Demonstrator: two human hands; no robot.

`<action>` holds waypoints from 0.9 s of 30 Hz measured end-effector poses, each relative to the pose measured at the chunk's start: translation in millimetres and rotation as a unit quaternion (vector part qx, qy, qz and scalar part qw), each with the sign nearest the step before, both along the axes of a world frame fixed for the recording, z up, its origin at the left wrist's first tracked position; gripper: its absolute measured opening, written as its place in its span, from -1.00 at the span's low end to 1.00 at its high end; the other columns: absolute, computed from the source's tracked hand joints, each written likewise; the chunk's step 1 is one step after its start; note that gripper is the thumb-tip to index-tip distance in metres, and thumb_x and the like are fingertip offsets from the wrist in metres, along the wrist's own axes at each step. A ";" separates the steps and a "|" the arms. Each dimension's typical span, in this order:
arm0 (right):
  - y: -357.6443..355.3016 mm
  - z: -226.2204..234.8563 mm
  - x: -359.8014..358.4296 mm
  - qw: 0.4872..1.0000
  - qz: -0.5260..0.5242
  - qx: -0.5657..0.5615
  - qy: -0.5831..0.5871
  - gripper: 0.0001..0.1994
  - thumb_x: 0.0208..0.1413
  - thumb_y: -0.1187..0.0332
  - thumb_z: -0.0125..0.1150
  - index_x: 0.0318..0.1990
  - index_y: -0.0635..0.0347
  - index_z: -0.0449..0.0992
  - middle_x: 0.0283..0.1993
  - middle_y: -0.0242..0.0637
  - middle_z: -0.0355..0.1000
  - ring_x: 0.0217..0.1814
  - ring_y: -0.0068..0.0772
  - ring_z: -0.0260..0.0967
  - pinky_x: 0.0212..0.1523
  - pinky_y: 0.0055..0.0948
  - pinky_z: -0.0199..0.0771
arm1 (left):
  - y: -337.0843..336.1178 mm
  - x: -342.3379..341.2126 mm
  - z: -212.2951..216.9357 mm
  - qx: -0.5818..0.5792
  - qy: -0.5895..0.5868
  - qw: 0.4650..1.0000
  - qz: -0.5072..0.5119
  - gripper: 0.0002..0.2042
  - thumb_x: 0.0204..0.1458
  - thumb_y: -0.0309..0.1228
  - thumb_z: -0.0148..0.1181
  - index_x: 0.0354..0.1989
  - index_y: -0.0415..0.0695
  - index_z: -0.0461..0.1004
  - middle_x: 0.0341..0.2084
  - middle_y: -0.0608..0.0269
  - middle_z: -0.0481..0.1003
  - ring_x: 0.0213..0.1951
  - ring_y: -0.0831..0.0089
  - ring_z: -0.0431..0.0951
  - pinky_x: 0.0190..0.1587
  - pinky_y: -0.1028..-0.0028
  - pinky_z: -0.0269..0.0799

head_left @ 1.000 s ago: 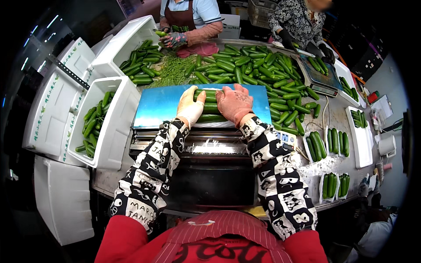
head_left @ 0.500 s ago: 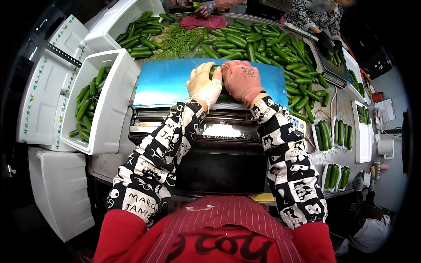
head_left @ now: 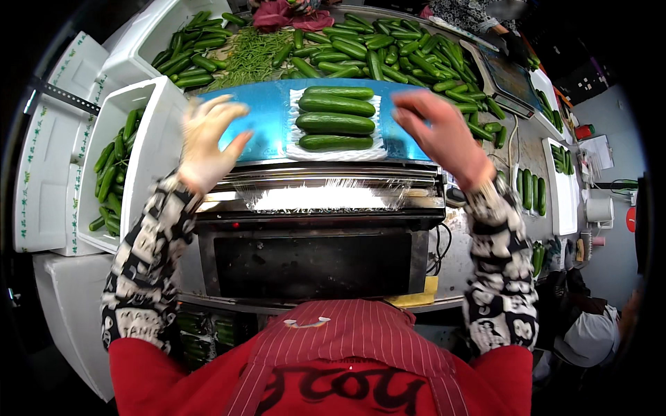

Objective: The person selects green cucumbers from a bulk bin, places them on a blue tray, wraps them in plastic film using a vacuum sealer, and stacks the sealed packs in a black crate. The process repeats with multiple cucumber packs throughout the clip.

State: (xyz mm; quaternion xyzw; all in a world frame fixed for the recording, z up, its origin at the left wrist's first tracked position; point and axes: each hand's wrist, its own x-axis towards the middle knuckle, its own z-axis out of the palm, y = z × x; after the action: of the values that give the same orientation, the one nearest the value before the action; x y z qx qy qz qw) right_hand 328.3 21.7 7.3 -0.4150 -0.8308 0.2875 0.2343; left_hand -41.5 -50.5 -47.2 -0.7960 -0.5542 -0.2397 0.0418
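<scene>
Several green cucumbers (head_left: 336, 123) lie side by side across a white foam net (head_left: 340, 154). That net rests on the blue top plate (head_left: 262, 125) of a film wrapping machine. My left hand (head_left: 209, 139), in a pale glove, is raised left of them with thumb and fingers spread, holding nothing. On the other side my right hand (head_left: 444, 132), in a pink glove, is apart from the cucumbers, its fingers bent but loose and slightly blurred, with nothing between them. Clear film (head_left: 326, 196) is stretched along the machine's front, below the plate.
Loose cucumbers (head_left: 409, 59) pile up behind the plate, beside thin green scraps (head_left: 258, 57). White foam boxes (head_left: 156, 145) with cucumbers stand at the left. A scale (head_left: 510, 80), a white tray (head_left: 563, 197) and packed cucumbers (head_left: 533, 191) are at the right. Another person's patterned sleeve (head_left: 465, 14) shows at the far side.
Both hands were together over the plate, covering the cucumbers. They have since parted, left hand to the left and right hand to the right, leaving the cucumbers on the net uncovered.
</scene>
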 end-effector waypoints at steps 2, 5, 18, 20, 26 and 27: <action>-24.2 -13.1 49.4 0.972 0.039 0.176 -0.150 -0.71 -0.05 0.48 0.29 -0.11 0.19 0.51 -0.16 -0.26 0.46 -0.11 -0.18 0.40 -0.04 -0.26 0.39 | -29.1 -10.7 15.5 0.065 0.150 0.985 -0.048 -0.73 -0.19 -0.35 0.37 -0.25 0.09 0.52 -0.22 0.51 0.49 0.17 0.30 0.35 0.35 -0.27 -0.47; -50.8 -25.5 68.4 0.931 0.111 0.279 -0.207 -0.64 -0.24 0.51 0.29 -0.17 0.05 0.53 -0.33 -0.35 0.40 -0.27 -0.25 0.36 -0.18 -0.24 0.32 | -60.5 -21.0 11.1 0.039 0.222 0.970 -0.087 -0.79 -0.17 -0.27 0.30 -0.29 0.15 0.51 -0.34 0.53 0.45 0.08 0.37 0.42 0.32 -0.35 -0.62; -136.9 -30.2 52.2 0.971 0.126 0.200 -0.033 -0.79 -0.15 0.59 0.23 -0.28 0.18 0.51 -0.32 -0.25 0.40 -0.33 -0.22 0.38 -0.32 -0.33 0.38 | -103.8 21.7 -2.9 0.017 -0.094 0.976 -0.196 -0.86 -0.18 -0.54 0.31 -0.56 -0.04 0.45 -0.49 0.33 0.43 -0.46 0.43 0.42 -0.36 0.40 0.32; -158.2 -5.4 53.5 0.983 0.084 0.114 0.114 -0.84 -0.02 0.56 0.18 -0.24 0.22 0.48 -0.26 -0.22 0.40 -0.28 -0.28 0.40 -0.17 -0.25 0.46 | -134.2 26.8 24.9 -0.223 -0.461 0.856 -0.079 -0.88 -0.01 -0.52 0.27 -0.50 -0.12 0.43 -0.40 0.23 0.47 -0.37 0.48 0.47 -0.33 0.48 0.43; -69.2 45.8 20.1 0.938 -0.014 0.240 0.251 -0.86 0.23 0.55 -0.03 -0.12 0.34 0.43 -0.07 -0.02 0.40 -0.02 -0.18 0.45 0.11 -0.11 0.48 | -19.4 61.1 87.3 0.008 -0.568 0.817 -0.097 -0.86 0.23 -0.52 0.00 -0.10 -0.27 0.40 -0.20 0.07 0.52 -0.13 0.37 0.55 -0.01 0.40 0.52; -33.8 40.8 12.6 0.932 -0.022 0.269 0.241 -0.81 0.22 0.60 -0.07 -0.06 0.30 0.43 0.03 -0.03 0.40 0.09 -0.16 0.42 0.13 -0.25 0.46 | 22.3 59.8 74.1 0.022 -0.500 0.864 -0.059 -0.80 0.22 -0.48 0.03 -0.02 -0.26 0.38 -0.18 0.05 0.54 -0.10 0.35 0.55 -0.01 0.41 0.50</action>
State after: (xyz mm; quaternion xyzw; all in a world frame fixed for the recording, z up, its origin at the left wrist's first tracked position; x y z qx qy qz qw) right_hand 340.9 -12.1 48.1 -0.2729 -0.7864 0.1388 0.5365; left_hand 18.3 -28.2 26.9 -0.5996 -0.4471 -0.6198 -0.2377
